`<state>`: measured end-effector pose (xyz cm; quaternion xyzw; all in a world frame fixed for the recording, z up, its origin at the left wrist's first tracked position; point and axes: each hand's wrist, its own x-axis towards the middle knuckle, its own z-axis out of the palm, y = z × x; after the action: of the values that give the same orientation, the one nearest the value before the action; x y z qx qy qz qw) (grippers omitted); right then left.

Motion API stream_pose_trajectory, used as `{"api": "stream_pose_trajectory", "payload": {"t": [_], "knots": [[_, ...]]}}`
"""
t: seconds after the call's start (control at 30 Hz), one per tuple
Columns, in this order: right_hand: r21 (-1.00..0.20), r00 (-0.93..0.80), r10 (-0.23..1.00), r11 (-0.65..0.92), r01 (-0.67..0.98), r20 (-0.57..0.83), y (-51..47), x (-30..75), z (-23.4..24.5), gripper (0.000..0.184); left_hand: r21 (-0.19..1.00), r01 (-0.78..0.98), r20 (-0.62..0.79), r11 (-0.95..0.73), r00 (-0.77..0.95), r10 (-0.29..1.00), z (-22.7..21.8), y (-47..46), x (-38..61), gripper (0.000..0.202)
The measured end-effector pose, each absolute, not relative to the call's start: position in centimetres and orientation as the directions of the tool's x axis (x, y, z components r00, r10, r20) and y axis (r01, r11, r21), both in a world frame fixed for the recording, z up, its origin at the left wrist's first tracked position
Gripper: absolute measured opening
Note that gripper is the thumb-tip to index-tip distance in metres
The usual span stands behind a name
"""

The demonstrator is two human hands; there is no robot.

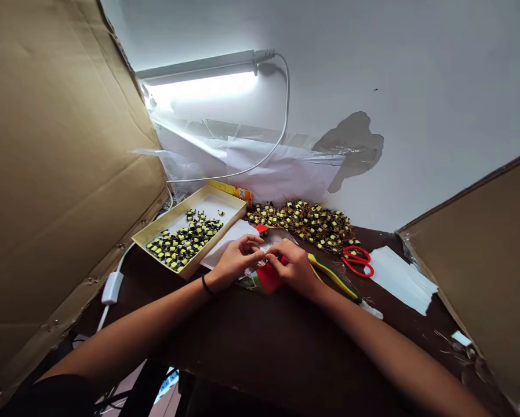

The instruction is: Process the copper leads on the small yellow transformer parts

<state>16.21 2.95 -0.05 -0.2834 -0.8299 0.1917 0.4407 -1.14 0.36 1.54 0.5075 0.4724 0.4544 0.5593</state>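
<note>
My left hand (236,260), with a black band at its wrist, is closed in a pinch. Facing it, my right hand (293,267) also pinches, thumb against forefinger. Their fingertips nearly meet over something small and shiny that I cannot make out. Beneath them lie a red piece (270,279) and some crinkled clear plastic. Yellow-and-green handled pliers (333,277) rest just right of my right hand. Beyond my hands is a heap of small yellow-and-black coils (307,220) with copper-coloured wire ends. Left of my left hand, a shallow box (211,246) holds similar coils without long wires.
Red-handled scissors (357,262) lie beside white paper (402,279) on the right. Cardboard walls (68,174) flank the dark table (237,341). A lit tube lamp (203,84) hangs on the back wall, its cord running down to an inline switch (112,288) on the left.
</note>
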Motion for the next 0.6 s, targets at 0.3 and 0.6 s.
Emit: {"api": "stream_pose_trajectory", "payload": {"t": [0.3,0.6], "knots": [[-0.728,-0.303,0.798,0.601,0.329,0.522,1.8,15.7,0.0,0.021,0.997,-0.072,0.001,0.008,0.13,0.992,1.1,0.6,-1.5,0.05],[-0.968,-0.155,0.959,0.246,0.05,0.236,1.5,15.2,-0.6,0.022,0.998,-0.029,0.061,-0.057,0.157,0.986,0.7,0.6,-1.2,0.046]]}}
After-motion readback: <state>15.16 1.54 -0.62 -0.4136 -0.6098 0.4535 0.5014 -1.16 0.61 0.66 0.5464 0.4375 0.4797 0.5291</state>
